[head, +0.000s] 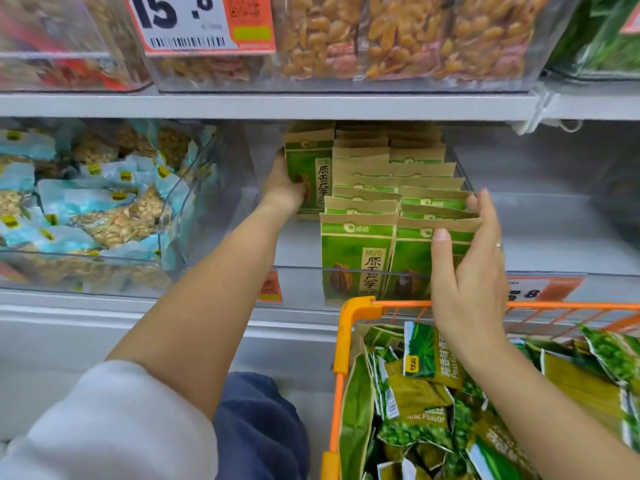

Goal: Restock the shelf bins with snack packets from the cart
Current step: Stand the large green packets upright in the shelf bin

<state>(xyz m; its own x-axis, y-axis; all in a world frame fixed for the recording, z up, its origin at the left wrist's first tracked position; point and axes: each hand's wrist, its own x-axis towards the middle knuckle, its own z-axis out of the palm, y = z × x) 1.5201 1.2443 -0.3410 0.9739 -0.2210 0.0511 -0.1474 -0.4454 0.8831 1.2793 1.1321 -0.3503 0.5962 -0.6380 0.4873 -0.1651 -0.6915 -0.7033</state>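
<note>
Bright, even store light, soft shadows, wide-angle bending at the edges, slight blur throughout.

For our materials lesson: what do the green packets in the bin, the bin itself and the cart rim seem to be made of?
Green packets: likely matte kraft paper, with brown folded tops and printed fronts.
Bin: clear, glossy rigid plastic; contents show through.
Cart rim: orange, probably coated metal wire with a plastic corner piece.

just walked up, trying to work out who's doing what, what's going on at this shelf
A person is stocking green and brown seed packets in a clear shelf bin. The left hand holds one upright packet at the bin's left side, while the right hand steadies the right-hand row of packets. Below, an orange cart holds a heap of green pea packets.
</note>
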